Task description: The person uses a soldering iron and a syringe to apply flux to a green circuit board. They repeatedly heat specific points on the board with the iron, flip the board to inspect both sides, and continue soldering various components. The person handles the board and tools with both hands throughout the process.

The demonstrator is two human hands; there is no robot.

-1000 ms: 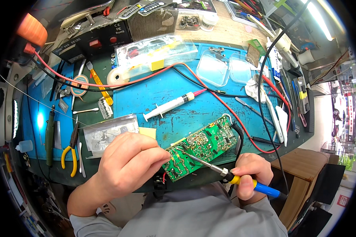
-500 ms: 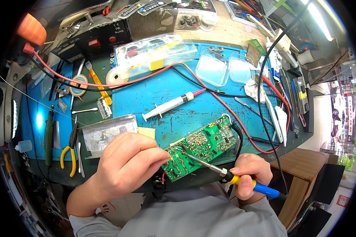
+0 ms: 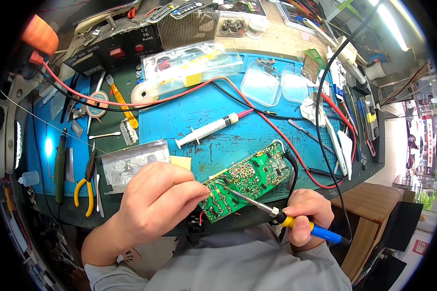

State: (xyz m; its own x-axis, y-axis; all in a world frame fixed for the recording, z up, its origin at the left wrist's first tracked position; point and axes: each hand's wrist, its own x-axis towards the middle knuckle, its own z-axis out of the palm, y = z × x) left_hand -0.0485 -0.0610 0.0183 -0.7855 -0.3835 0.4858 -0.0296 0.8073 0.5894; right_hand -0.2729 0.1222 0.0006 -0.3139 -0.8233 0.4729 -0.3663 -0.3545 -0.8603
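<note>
A green circuit board [image 3: 274, 170] lies aslant at the front edge of the blue mat, solder side up. In my right hand [image 3: 310, 216] is a soldering iron [image 3: 327, 234] with a blue and yellow handle, its metal tip touching the board left of its middle. My left hand [image 3: 153, 201] is closed in a pinch at the board's left end, close to the tip. Thin solder wire [image 3: 58, 127] runs from the far left into that hand; the fingers hide its end. A black cable [image 3: 292, 162] bends around the board's right end.
Beyond the board lies a syringe [image 3: 206, 131] with a pink tip. Red and black leads [image 3: 272, 123] cross the mat. Yellow-handled pliers [image 3: 85, 191] and a silver bag [image 3: 131, 162] are at left. Clear plastic lids [image 3: 261, 85] and tweezers [image 3: 310, 133] lie farther right.
</note>
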